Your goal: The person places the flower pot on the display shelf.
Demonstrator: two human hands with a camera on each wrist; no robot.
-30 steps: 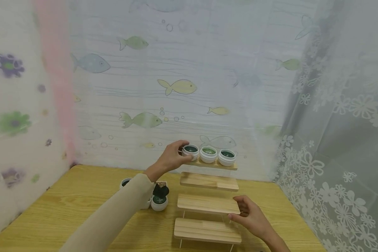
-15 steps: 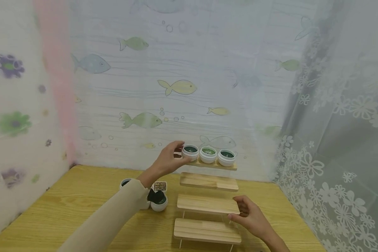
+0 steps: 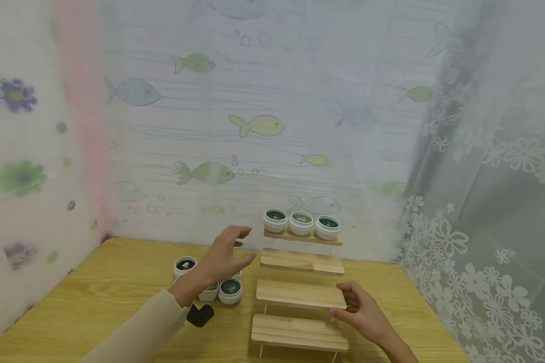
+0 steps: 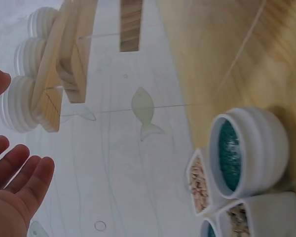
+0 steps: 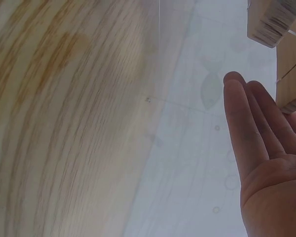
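Left hand [image 3: 220, 256]: in the air just left of the rack, thumb spread well apart from the fingers.
Right hand [image 3: 362, 312]: thumb and fingers pinch the right end of the 3rd board from the top.
Rack [image 3: 300, 294]: 4 wooden boards in steps, standing on the table [image 3: 118, 282].
Jars [image 3: 301, 229]: 3, white and round, green inside, in a row on the top board.
White containers [image 3: 230, 296]: clustered on the table, partly hidden by the left hand.
Backdrop [image 3: 263, 65]: fish-printed sheet.
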